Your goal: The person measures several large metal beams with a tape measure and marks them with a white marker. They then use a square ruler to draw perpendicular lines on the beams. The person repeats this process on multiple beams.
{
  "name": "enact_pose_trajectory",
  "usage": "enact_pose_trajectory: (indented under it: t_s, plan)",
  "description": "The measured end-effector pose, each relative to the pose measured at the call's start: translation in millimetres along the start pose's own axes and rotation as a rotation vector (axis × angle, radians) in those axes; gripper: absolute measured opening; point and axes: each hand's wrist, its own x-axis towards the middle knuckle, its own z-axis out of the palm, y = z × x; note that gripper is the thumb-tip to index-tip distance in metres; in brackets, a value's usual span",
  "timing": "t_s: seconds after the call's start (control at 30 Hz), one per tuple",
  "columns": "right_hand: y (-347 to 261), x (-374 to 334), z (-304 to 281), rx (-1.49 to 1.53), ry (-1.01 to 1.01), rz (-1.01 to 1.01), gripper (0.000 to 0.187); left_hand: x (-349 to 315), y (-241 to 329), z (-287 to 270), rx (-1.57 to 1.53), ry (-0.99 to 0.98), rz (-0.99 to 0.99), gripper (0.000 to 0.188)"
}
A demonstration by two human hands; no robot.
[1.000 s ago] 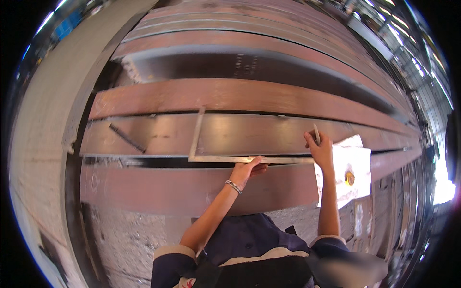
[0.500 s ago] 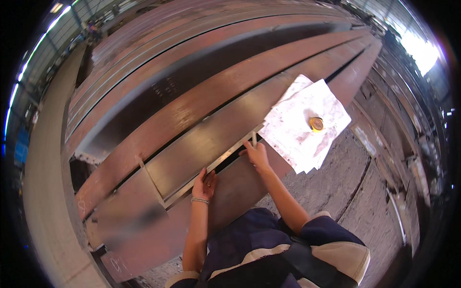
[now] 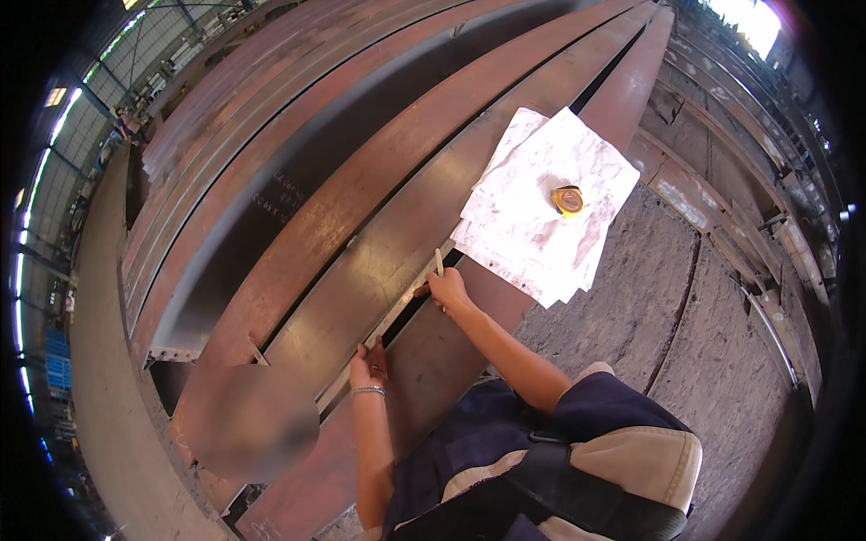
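Right hand pinches a pale marking stick against the metal square lying on the steel beam. Left hand presses flat on that square. Since a second ago the view swung; both hands remain planted, marking ongoing.

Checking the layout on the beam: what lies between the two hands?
In the head view, a metal straightedge runs along the steel beam from the left hand to the right hand, which holds a pale marking stick.
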Motion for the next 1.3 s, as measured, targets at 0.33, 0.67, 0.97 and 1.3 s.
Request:
enact_pose_trajectory:
  t_s: [0.33,0.67,0.97,1.3]
  plan:
    - [-7,-3,-9,-0.143,-0.085,0.064,0.029,7,-11,-1,0.044,0.069,0.152,0.015]
    - [-12,-54,-4,-0.109,0.224,-0.419,0.036,0,-15,-9,0.127,0.079,0.207,0.026]
    - [-22,-49,-24,-0.656,0.042,-0.684,0.029,-2,-13,-4,0.132,0.093,0.171,0.035]
    - [-19,-34,-28,-0.836,-0.133,-0.985,0.038,-22,-29,20,-0.035,0.091,0.227,0.034]
